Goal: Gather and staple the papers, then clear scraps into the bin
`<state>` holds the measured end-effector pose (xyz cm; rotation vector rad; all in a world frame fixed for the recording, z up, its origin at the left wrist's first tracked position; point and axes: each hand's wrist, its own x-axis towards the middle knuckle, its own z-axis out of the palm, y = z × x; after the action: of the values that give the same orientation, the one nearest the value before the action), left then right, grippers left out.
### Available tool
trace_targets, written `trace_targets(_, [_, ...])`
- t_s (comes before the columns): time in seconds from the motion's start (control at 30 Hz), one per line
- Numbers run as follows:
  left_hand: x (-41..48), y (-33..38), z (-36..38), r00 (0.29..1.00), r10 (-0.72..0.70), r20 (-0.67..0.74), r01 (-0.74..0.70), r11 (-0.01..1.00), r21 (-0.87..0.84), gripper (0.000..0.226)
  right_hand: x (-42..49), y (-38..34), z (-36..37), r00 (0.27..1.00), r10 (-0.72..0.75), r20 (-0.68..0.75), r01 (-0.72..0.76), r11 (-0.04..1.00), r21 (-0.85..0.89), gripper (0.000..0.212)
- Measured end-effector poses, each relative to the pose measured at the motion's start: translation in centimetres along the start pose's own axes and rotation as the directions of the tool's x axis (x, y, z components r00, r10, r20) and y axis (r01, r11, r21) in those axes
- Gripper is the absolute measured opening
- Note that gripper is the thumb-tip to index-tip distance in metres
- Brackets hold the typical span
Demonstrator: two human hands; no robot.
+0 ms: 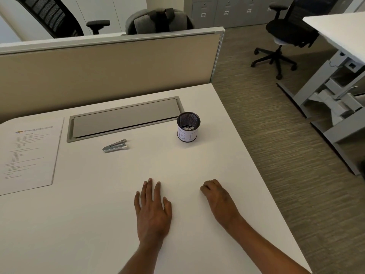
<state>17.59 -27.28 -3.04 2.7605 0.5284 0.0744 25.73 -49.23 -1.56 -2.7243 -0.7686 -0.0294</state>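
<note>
A printed stack of papers [29, 153] lies flat at the left of the white desk [98, 224]. A small metal stapler [115, 145] rests on the desk beyond my hands, near the middle. At the right stands a black mesh bin [188, 127] with a white label, and white paper scraps show inside it. My left hand [152, 210] lies flat on the desk, palm down, fingers apart, holding nothing. My right hand [218, 198] rests beside it with its fingers curled under; nothing shows in it.
A grey cable-tray lid [124, 117] is set into the desk behind the stapler, with a beige partition [108, 66] behind it. The desk's right edge runs diagonally past the bin. Office chairs [284, 36] and another desk [339, 34] stand on the carpet to the right.
</note>
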Motion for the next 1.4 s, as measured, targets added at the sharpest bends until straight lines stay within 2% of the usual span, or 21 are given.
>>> trace_targets(0.07, [0.0, 0.0, 0.0, 1.000, -0.003, 0.002, 0.003, 1.000, 0.000, 0.060, 0.9, 0.4, -0.1, 0.999, 0.037, -0.039, -0.036, 0.999, 0.034, 0.037])
trace_targets(0.13, [0.0, -0.1, 0.0, 1.000, -0.010, 0.010, 0.010, 1.000, -0.004, 0.060, 2.2, 0.9, -0.7, 0.969, 0.219, -0.111, -0.182, 0.944, 0.275, 0.029])
trace_targets(0.17, [0.0, -0.1, 0.0, 1.000, -0.012, 0.013, 0.012, 1.000, -0.004, 0.060, 3.0, 1.3, -1.2, 0.926, 0.362, -0.102, -0.279, 0.843, 0.459, 0.027])
trace_targets(0.23, [0.1, -0.1, 0.1, 1.000, -0.012, 0.016, 0.013, 1.000, -0.002, 0.060, 4.3, 2.1, -2.5, 0.800, 0.591, 0.103, -0.445, 0.470, 0.762, 0.027])
trace_targets(0.3, [0.1, -0.1, 0.1, 1.000, -0.014, 0.016, 0.014, 1.000, -0.004, 0.060, 5.2, 2.8, -3.8, 0.728, 0.624, 0.284, -0.451, 0.124, 0.884, 0.023])
trace_targets(0.37, [0.1, -0.1, 0.2, 1.000, -0.013, 0.014, 0.013, 1.000, -0.005, 0.060, 6.1, 2.9, -5.4, 0.716, 0.605, 0.349, -0.402, -0.052, 0.914, 0.020])
trace_targets(0.43, [0.2, -0.1, 0.2, 1.000, -0.015, 0.014, 0.015, 1.000, -0.007, 0.061, 7.5, 2.7, -6.9, 0.722, 0.599, 0.345, -0.348, -0.117, 0.930, 0.020])
trace_targets(0.5, [0.2, -0.1, 0.3, 1.000, -0.014, 0.015, 0.014, 1.000, -0.004, 0.061, 9.5, 2.3, -8.4, 0.744, 0.602, 0.291, -0.296, -0.095, 0.951, 0.020])
trace_targets(0.57, [0.2, -0.1, 0.3, 1.000, -0.009, 0.015, 0.009, 1.000, 0.000, 0.061, 11.9, 1.6, -9.7, 0.778, 0.598, 0.192, -0.247, 0.009, 0.969, 0.020])
trace_targets(0.67, [0.3, -0.1, 0.3, 1.000, -0.009, 0.010, 0.009, 1.000, 0.001, 0.061, 15.8, 0.2, -11.1, 0.816, 0.578, 0.011, -0.188, 0.246, 0.951, 0.016])
trace_targets(0.77, [0.3, -0.1, 0.4, 1.000, -0.006, 0.008, 0.006, 1.000, 0.002, 0.061, 19.8, -0.7, -11.9, 0.846, 0.506, -0.170, -0.150, 0.532, 0.834, 0.016])
trace_targets(0.83, [0.3, -0.1, 0.3, 1.000, -0.004, 0.010, 0.004, 1.000, 0.003, 0.060, 21.9, -0.8, -12.0, 0.881, 0.413, -0.233, -0.145, 0.702, 0.697, 0.017])
trace_targets(0.9, [0.3, -0.1, 0.2, 1.000, -0.005, 0.012, 0.005, 1.000, 0.004, 0.060, 23.2, -0.7, -11.7, 0.914, 0.335, -0.228, -0.149, 0.801, 0.579, 0.017])
trace_targets(0.97, [0.3, -0.1, 0.2, 1.000, -0.004, 0.012, 0.004, 1.000, 0.004, 0.059, 24.0, -0.6, -11.5, 0.938, 0.284, -0.197, -0.158, 0.859, 0.487, 0.017])
trace_targets(1.1, [0.2, -0.1, 0.2, 1.000, 0.000, 0.019, 0.000, 1.000, 0.004, 0.059, 24.5, -0.4, -11.1, 0.962, 0.235, -0.136, -0.168, 0.908, 0.384, 0.018])
trace_targets(1.4, [0.2, 0.0, 0.2, 1.000, -0.001, 0.019, 0.001, 1.000, 0.005, 0.059, 24.3, -0.9, -10.8, 0.959, 0.201, -0.198, -0.134, 0.943, 0.304, 0.019])
